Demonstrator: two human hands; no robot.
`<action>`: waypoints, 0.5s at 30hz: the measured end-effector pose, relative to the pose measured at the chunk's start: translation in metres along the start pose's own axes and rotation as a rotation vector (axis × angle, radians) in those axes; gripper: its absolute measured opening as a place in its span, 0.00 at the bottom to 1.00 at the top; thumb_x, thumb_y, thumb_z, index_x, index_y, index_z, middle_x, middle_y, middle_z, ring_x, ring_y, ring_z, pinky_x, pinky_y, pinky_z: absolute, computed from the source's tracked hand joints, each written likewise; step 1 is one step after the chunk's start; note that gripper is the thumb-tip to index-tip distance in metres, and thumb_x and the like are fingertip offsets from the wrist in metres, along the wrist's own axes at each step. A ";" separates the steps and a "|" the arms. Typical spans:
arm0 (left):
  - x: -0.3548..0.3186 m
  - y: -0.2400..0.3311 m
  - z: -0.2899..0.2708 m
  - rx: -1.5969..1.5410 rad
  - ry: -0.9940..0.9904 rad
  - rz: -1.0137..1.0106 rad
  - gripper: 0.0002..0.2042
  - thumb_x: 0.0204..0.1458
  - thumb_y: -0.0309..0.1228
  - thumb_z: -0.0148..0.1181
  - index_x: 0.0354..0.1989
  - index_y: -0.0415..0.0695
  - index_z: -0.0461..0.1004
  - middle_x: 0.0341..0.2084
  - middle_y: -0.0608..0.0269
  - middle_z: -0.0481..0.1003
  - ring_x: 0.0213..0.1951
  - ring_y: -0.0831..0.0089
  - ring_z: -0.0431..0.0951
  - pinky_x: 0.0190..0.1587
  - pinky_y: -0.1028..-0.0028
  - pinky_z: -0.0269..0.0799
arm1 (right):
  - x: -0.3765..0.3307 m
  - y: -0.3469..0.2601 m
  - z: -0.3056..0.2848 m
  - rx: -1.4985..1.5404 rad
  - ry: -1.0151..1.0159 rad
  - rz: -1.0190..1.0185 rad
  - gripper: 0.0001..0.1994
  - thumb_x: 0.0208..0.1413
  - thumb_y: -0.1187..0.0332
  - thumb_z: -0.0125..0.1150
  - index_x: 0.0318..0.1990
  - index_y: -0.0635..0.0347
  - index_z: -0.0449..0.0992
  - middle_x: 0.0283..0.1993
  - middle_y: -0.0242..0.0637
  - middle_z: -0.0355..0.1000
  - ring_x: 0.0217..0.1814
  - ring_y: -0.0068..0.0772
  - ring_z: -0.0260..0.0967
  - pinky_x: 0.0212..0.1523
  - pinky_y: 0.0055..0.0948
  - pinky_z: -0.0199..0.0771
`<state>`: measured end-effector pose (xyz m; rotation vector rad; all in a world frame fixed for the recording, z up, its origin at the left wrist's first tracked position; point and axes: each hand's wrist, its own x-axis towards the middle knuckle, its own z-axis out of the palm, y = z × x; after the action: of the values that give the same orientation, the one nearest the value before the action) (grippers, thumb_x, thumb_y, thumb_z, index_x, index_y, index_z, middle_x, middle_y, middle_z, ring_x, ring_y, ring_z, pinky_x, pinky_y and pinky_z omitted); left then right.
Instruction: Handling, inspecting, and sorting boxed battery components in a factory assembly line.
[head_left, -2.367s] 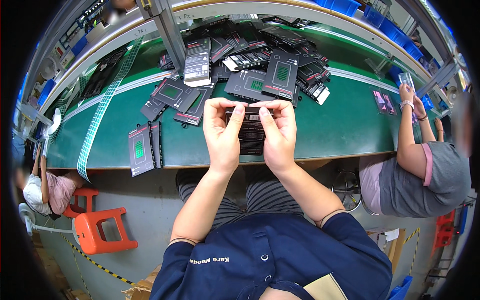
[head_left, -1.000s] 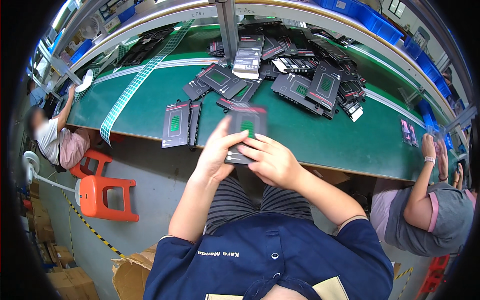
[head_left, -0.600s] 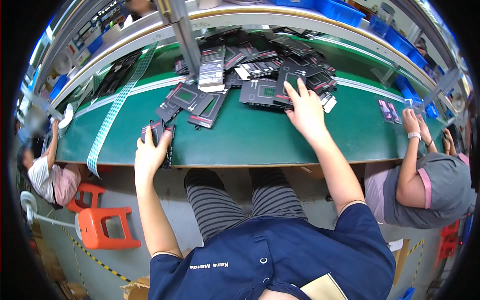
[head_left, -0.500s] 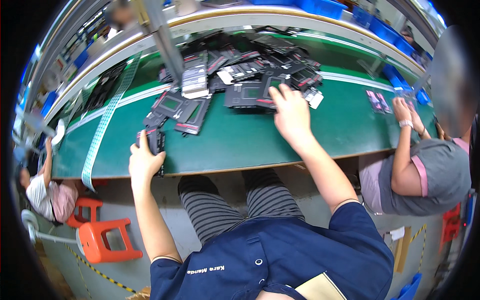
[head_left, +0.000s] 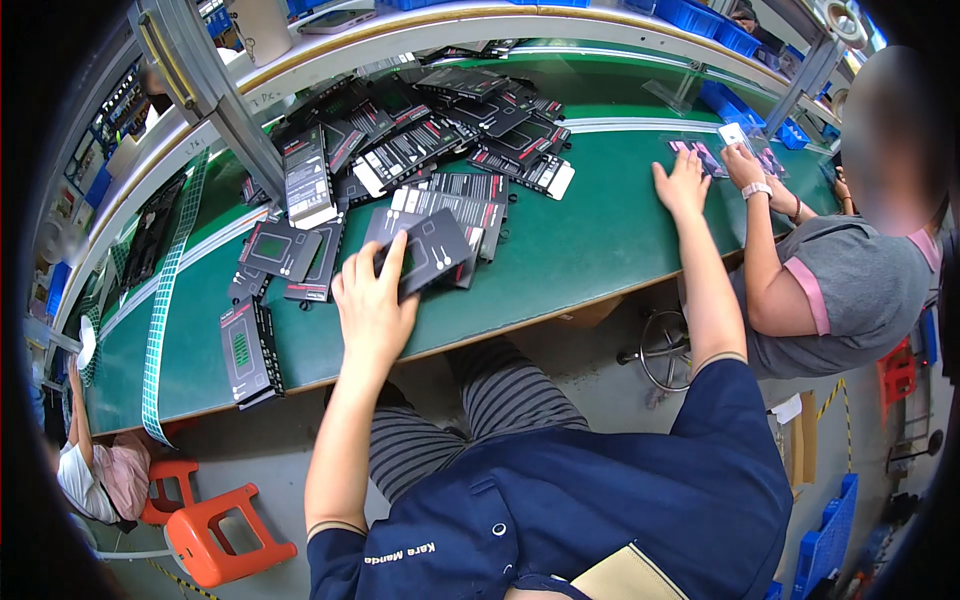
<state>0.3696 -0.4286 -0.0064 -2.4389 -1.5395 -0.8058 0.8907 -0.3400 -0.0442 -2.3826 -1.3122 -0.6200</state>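
Note:
My left hand grips the near left side of a flat black box with white line drawings, tilted over other boxes at the front of the heap. Far to the right, my right hand is stretched out with fingers apart, its fingertips at a pink and dark packet. Nothing shows in its grasp. A loose heap of black printed boxes covers the middle and left of the green table. One small stack of black boxes stands alone by the front edge.
A co-worker's hands hold a small white item beside my right hand. A metal post rises at the heap's left. Above the back runs a shelf with blue bins. A green-white strip hangs off the left side.
My left hand has left the stack at the front edge and moved right to a box by the heap. My right hand has gone from the heap to the packets at right.

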 end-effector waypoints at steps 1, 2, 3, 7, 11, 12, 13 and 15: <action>0.007 -0.004 -0.001 0.038 0.036 0.069 0.36 0.38 0.25 0.68 0.62 0.47 0.68 0.50 0.53 0.70 0.54 0.56 0.69 0.57 0.56 0.61 | 0.008 0.007 -0.008 0.078 -0.179 0.065 0.39 0.58 0.45 0.53 0.71 0.61 0.54 0.73 0.55 0.54 0.76 0.50 0.50 0.74 0.52 0.45; 0.012 -0.008 0.000 0.066 0.123 0.166 0.34 0.37 0.24 0.68 0.60 0.45 0.69 0.46 0.55 0.72 0.50 0.57 0.72 0.54 0.58 0.64 | 0.004 0.009 -0.010 0.126 -0.141 0.034 0.37 0.57 0.48 0.56 0.68 0.63 0.59 0.70 0.54 0.58 0.72 0.50 0.56 0.71 0.52 0.51; 0.013 -0.010 0.001 0.095 0.211 0.262 0.32 0.36 0.24 0.67 0.57 0.44 0.71 0.41 0.56 0.74 0.46 0.58 0.74 0.51 0.60 0.66 | -0.006 0.011 -0.010 0.124 -0.143 0.025 0.37 0.57 0.48 0.56 0.68 0.63 0.59 0.70 0.54 0.58 0.72 0.50 0.56 0.71 0.52 0.51; 0.015 0.036 -0.046 -0.303 -0.263 0.251 0.25 0.46 0.34 0.70 0.56 0.47 0.73 0.26 0.55 0.77 0.31 0.56 0.79 0.40 0.63 0.73 | -0.090 -0.025 -0.057 0.189 -0.003 -0.258 0.27 0.52 0.58 0.65 0.57 0.61 0.70 0.56 0.52 0.68 0.58 0.51 0.64 0.60 0.51 0.62; 0.034 0.033 -0.030 -0.356 -0.559 0.240 0.27 0.54 0.42 0.63 0.62 0.47 0.69 0.35 0.51 0.77 0.40 0.50 0.78 0.45 0.60 0.72 | -0.167 -0.077 -0.115 0.422 -0.056 -0.136 0.26 0.45 0.57 0.70 0.50 0.61 0.73 0.54 0.48 0.68 0.58 0.54 0.62 0.59 0.50 0.63; 0.036 0.026 -0.019 -0.378 -0.588 0.245 0.25 0.56 0.41 0.60 0.62 0.46 0.69 0.43 0.48 0.75 0.44 0.51 0.77 0.47 0.60 0.72 | -0.175 -0.086 -0.122 0.477 -0.070 -0.118 0.25 0.41 0.58 0.72 0.47 0.60 0.74 0.51 0.46 0.70 0.57 0.52 0.64 0.58 0.48 0.65; 0.043 0.027 -0.015 -0.356 -0.636 0.196 0.23 0.58 0.40 0.58 0.61 0.46 0.69 0.50 0.48 0.72 0.51 0.53 0.74 0.52 0.60 0.71 | -0.179 -0.092 -0.126 0.570 -0.096 -0.146 0.24 0.37 0.61 0.73 0.44 0.59 0.75 0.47 0.43 0.72 0.54 0.49 0.66 0.56 0.44 0.67; 0.035 0.021 0.010 -0.281 -0.323 0.305 0.23 0.57 0.40 0.58 0.61 0.45 0.70 0.53 0.50 0.70 0.56 0.54 0.70 0.58 0.59 0.67 | -0.185 -0.101 -0.128 0.820 -0.148 -0.269 0.25 0.33 0.64 0.75 0.43 0.58 0.74 0.45 0.40 0.73 0.52 0.48 0.68 0.54 0.40 0.69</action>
<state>0.4034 -0.4067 0.0058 -3.0364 -1.1521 -0.6300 0.6901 -0.4818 -0.0254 -1.6150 -1.5673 0.0582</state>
